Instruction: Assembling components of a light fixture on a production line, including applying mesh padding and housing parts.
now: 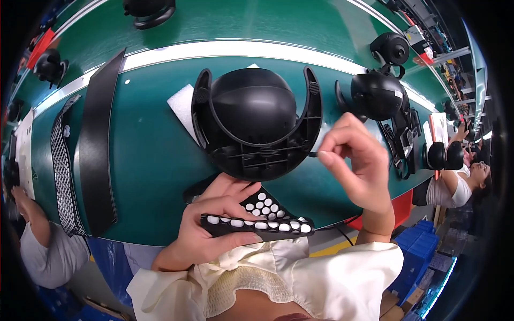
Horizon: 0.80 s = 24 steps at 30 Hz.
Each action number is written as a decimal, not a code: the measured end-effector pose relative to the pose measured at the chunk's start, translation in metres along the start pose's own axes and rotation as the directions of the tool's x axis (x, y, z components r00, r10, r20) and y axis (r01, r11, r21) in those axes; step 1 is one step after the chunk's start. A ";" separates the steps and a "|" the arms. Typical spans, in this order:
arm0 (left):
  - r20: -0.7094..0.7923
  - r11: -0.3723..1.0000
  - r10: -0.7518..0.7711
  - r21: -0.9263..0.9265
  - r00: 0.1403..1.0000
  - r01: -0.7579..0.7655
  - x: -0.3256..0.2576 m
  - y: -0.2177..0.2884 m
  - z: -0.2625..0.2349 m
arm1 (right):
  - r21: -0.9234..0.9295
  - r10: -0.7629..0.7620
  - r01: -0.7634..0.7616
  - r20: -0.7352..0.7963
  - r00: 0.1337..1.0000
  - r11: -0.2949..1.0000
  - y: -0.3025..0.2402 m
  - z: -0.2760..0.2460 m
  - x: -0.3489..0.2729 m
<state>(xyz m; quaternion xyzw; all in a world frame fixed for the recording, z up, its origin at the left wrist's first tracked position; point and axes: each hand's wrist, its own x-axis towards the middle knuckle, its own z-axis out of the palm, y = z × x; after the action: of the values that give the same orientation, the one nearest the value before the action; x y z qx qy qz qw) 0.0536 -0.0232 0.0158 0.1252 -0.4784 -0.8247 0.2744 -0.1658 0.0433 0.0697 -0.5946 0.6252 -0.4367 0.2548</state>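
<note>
Far left, white-dotted black strip [63, 160] and long plain black strip [96, 150] lying side by side on green surface [144, 160], well apart from both hands. Next, white foam sheet [183, 111] poking out past the black ball-shaped unit [254, 99], with horned black cradle [262, 163] facing the body, mid-surface. Below that, left grip [214, 216] pinching dotted sheet [262, 224], thumb under, fingers over, knuckles close to cradle (contact hard to tell). Too hard a squeeze could crease the sheet or pop dots loose; raising those knuckles could nudge the unit and, given a rounded shape, rock it. Right of cradle, right grip [361, 166] with thumb and forefinger pressed together at the tips, seemingly on a small dark bit [314, 154]; might drop or go crooked from so slight a hold. Farther right, second ball-shaped unit [377, 95] near the knuckles, easily bumped by a careless backswing.
</note>
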 end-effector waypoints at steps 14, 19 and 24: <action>0.020 0.998 0.056 -0.002 0.998 -0.056 -0.001 0.000 0.002 | -0.157 0.036 -0.028 0.049 0.998 0.987 -0.008 -0.002 0.007; 0.018 1.000 0.007 0.012 1.000 -0.007 0.000 0.002 -0.001 | -0.249 -0.004 0.024 0.081 0.997 0.968 -0.015 -0.004 0.014; -0.023 0.999 0.043 0.021 0.999 -0.042 -0.003 0.010 0.000 | -0.724 -0.400 0.418 0.212 0.892 0.548 -0.026 0.007 0.010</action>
<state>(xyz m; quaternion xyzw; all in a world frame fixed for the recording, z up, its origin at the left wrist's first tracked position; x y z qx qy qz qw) 0.0594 -0.0251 0.0240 0.1276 -0.4860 -0.8122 0.2964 -0.1483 0.0338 0.0904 -0.7789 0.5900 -0.1777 -0.1168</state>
